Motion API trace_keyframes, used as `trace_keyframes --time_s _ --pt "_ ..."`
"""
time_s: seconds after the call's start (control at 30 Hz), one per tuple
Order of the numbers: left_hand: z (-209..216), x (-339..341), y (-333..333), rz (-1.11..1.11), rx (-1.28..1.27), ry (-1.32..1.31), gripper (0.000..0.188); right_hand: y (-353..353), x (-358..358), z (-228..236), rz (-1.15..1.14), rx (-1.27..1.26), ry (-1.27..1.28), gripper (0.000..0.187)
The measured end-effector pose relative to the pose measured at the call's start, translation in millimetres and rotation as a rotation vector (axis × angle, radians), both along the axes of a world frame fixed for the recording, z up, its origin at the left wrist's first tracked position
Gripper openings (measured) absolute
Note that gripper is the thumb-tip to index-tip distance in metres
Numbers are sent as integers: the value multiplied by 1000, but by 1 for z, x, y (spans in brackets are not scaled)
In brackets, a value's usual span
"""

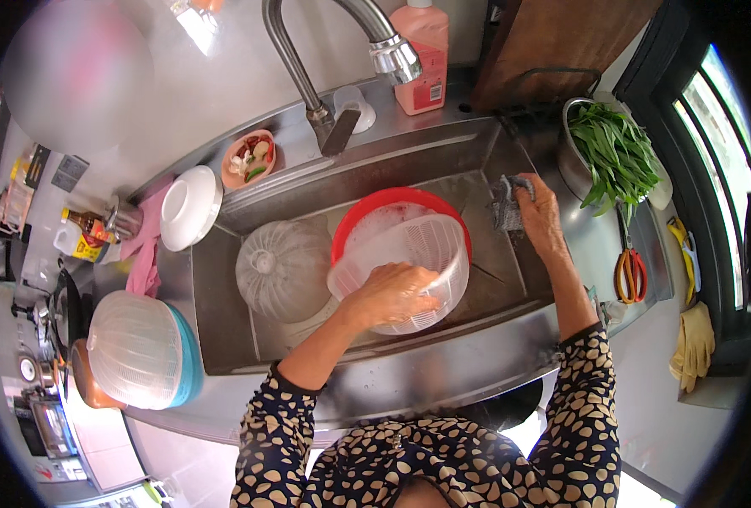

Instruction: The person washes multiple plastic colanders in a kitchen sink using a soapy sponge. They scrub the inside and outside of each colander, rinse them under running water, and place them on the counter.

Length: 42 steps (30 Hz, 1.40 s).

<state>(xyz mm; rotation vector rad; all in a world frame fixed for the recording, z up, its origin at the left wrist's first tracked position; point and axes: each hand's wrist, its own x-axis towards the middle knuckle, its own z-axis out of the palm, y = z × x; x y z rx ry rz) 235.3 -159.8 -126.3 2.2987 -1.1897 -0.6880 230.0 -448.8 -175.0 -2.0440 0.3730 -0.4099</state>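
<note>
Gripping one white colander (405,247) with left hand (392,294), one grey cloth (506,210) with right hand (541,217), one red basin (392,198)

A basin (403,196) sits in the sink (494,296), left of the scissors (630,273)

A dark-framed window (717,118) glows bright at far right. A pale wall (185,93) rises behind the stainless-steel counter (443,372).
</note>
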Motion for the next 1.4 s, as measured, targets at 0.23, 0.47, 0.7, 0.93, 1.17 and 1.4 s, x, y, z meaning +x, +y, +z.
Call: trace_keyframes --time_s 0.23,0.47,0.7,0.93,1.17,1.4 --pt "-40 -32 -16 -97 497 -410 18 75 -9 -2 556 -344 -192 29" --pt "-73 -31 48 324 -14 -734 8 108 4 -120 912 -810 382 35" --pt "-74 -8 52 1009 -542 -248 99 152 19 -153 998 -386 491 35" --pt "-119 21 67 1021 -317 287 62 182 2 -135 1190 -151 227 37" --pt "-142 12 82 957 -402 252 51 132 30 -114 699 -806 538 37" --pt "-139 9 83 978 -681 654 63 178 64 -110 283 -188 339 41"
